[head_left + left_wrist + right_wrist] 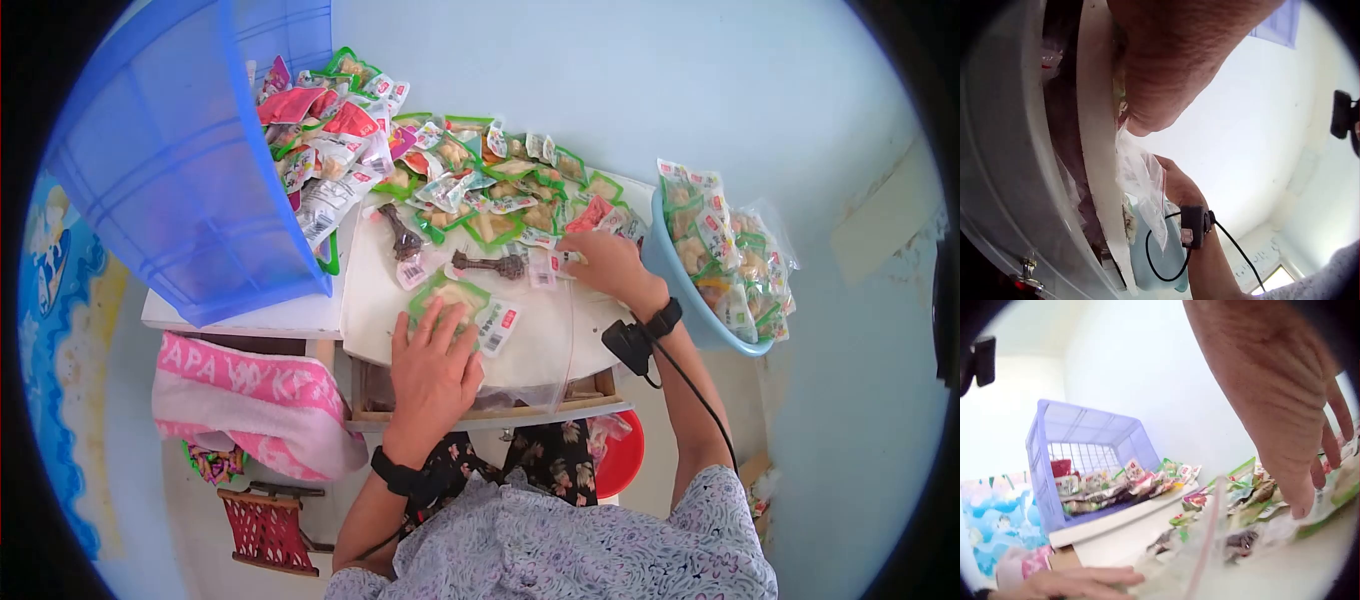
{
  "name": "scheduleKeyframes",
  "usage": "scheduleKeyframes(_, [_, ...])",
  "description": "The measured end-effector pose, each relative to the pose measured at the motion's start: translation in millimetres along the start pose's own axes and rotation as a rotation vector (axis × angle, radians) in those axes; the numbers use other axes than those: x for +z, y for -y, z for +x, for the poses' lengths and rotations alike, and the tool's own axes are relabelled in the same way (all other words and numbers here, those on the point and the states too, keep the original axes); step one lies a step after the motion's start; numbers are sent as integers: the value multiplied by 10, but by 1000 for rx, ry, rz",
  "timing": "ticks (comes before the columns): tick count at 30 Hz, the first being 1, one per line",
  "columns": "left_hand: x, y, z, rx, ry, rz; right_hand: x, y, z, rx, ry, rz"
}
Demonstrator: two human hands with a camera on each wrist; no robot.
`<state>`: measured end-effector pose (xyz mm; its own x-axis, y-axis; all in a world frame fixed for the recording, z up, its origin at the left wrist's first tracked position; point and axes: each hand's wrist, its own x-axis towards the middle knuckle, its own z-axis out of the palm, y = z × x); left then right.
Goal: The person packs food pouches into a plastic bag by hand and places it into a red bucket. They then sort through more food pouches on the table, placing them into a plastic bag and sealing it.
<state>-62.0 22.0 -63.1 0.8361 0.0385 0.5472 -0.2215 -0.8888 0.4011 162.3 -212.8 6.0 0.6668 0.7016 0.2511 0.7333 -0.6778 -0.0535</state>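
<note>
My left hand (432, 365) lies with its fingers extended over a green-edged packet (455, 297) at the table's front. Dark drumstick-shaped packs (488, 265) (402, 235) lie behind it. To the right, my right hand (612, 268) reaches to the edge of a packet pile (510, 190); in the right wrist view its fingers (1300, 494) point down, spread, at the packets. Whether they hold one is hidden. A clear bag with a red zip line (1147, 178) hangs at the table edge between the hands in the left wrist view.
A tipped blue crate (170, 150) spills packets at the left. At the right stands a light-blue basin (665, 260) with filled bags. Below are a partly open drawer (375, 388), a pink towel (250, 400) and a red bucket (625, 455).
</note>
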Motion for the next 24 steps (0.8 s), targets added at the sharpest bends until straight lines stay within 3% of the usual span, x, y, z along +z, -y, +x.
scheduleKeyframes(1, [-5,-2,-3,-6,1,-8,-67,41,101,22,0,61])
scheduleKeyframes(4, [-11,-10,-1,-24,4,-20,-279,212,493,127,179,-124])
scheduleKeyframes(13, [-3,36,-9,-33,-1,-51,12,19,1350,23,-56,-37])
scheduleKeyframes(22, [-40,67,17,-44,4,-112,289,-48,1642,98,145,-100])
scheduleKeyframes(24, [-44,67,19,-43,8,-111,480,-119,1661,63,41,-114])
